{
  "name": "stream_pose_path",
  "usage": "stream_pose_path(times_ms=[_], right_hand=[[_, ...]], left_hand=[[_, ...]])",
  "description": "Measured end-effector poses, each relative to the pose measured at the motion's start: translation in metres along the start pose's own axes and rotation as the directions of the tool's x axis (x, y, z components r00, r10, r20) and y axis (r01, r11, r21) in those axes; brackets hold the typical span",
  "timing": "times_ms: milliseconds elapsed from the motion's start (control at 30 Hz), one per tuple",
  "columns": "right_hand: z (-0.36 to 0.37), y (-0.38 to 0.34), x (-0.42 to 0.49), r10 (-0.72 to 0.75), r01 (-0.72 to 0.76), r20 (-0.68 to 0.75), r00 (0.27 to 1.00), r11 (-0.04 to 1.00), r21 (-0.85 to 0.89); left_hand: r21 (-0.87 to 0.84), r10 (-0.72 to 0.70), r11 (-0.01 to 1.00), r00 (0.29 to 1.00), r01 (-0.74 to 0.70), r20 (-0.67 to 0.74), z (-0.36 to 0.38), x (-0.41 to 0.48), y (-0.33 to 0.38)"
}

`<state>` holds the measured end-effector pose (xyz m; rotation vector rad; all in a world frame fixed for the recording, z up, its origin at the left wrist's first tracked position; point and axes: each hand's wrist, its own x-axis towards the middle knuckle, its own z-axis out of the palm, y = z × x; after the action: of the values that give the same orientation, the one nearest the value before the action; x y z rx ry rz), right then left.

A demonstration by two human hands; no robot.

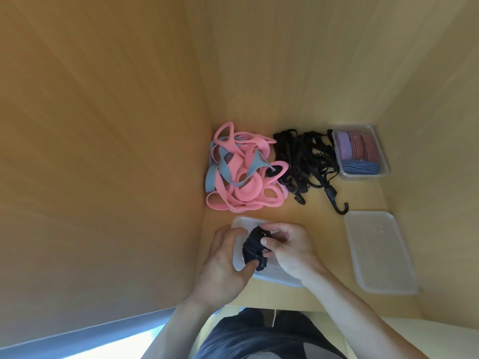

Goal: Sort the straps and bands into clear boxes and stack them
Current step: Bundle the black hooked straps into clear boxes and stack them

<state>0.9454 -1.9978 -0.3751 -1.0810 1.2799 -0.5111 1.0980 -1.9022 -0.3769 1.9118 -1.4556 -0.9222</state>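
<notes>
Gripped from both sides over the near clear box [278, 278], the black strap bundle [253, 246] is held directly above the box's opening; contact with the box floor cannot be told. Its near end is cupped by the curled left hand [223, 260] and its far end is pinched by the right hand [290, 251], the long axis running roughly away from the person. Only a short lowering is judged necessary.

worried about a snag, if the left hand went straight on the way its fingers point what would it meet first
The black strap bundle, which the left hand grips over the clear box. Just past it, probably the right hand holding the other side, though depth is unclear.
</notes>
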Motion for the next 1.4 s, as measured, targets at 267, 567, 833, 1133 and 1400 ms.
stream_pose_path(times_ms=[267, 567, 833, 1133, 1400], right_hand=[[0.017, 0.006, 0.004, -0.12, 0.078, -0.093, 0.988, 0.927, -0.367], [0.024, -0.004, 0.002, -0.235, 0.172, -0.031, 0.971, 0.788, -0.591], [-0.007, 0.005, -0.007, -0.258, 0.306, 0.169, 0.951, 0.859, -0.41], [0.005, 0.008, -0.013, -0.267, 0.273, 0.108, 0.958, 0.726, -0.631], [-0.004, 0.006, -0.006, -0.329, 0.355, 0.149, 0.932, 0.761, -0.542]], left_hand=[[0.266, -0.051, 0.961, 0.993, 0.079, -0.11, 0.013, 0.01, 0.011], [0.33, -0.072, 0.937, 0.987, 0.116, -0.142, 0.014, 0.026, 0.014], [0.284, -0.088, 0.95, 0.984, 0.129, -0.154, 0.016, 0.031, 0.009], [0.186, -0.043, 0.98, 0.99, 0.067, -0.132, 0.012, 0.029, 0.0], [0.146, 0.014, 0.989, 0.998, -0.022, 0.057, 0.002, 0.032, -0.002]])
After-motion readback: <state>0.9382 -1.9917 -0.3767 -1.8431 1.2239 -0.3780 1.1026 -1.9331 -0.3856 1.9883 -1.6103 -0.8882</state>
